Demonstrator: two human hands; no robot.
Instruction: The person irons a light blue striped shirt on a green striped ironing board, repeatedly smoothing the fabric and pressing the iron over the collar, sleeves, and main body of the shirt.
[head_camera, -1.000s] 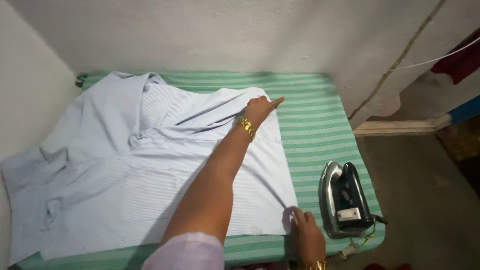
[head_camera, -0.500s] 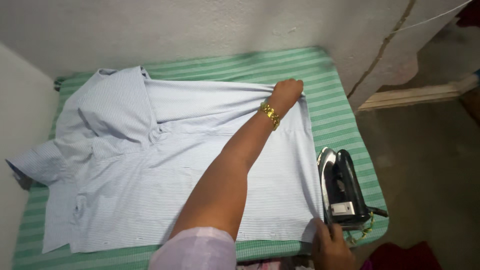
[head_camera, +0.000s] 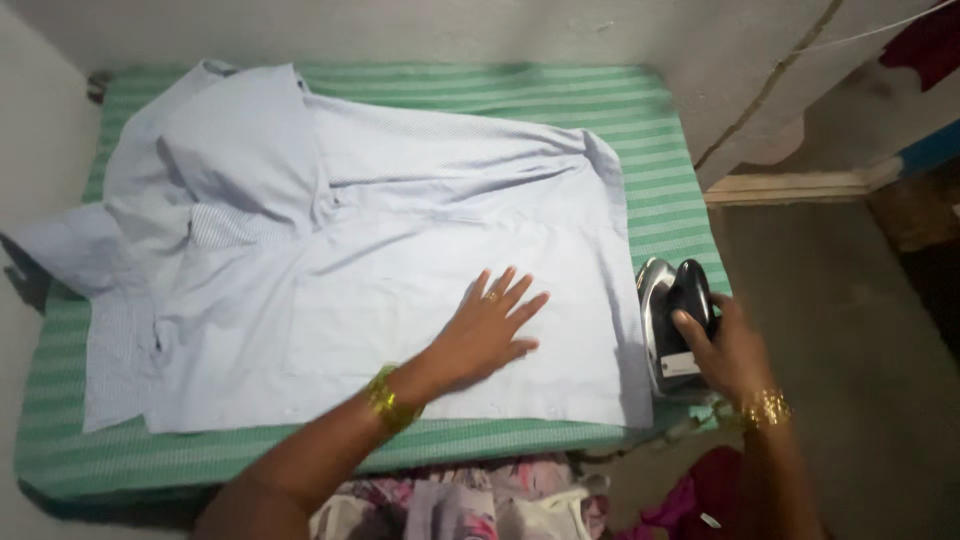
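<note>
A pale blue shirt (head_camera: 360, 260) lies spread over a green striped ironing surface (head_camera: 660, 170). My left hand (head_camera: 487, 325) rests flat on the shirt's lower front panel, fingers spread, a gold bangle on the wrist. My right hand (head_camera: 722, 345) grips the black handle of an electric iron (head_camera: 672, 315), which stands upright on its heel at the surface's right edge, just beside the shirt's hem. The shirt's collar and one sleeve are bunched at the upper left, and a sleeve hangs over the left edge.
A grey wall (head_camera: 400, 30) runs behind the surface and along its left side. To the right is a bare concrete floor (head_camera: 830, 330) with a wooden plank (head_camera: 800, 185). Patterned cloth (head_camera: 470, 500) lies below the near edge.
My left hand drew back from the shirt's far right corner to the lower front panel and now lies flat. My right hand closed on the iron's handle. The view shifted left.
</note>
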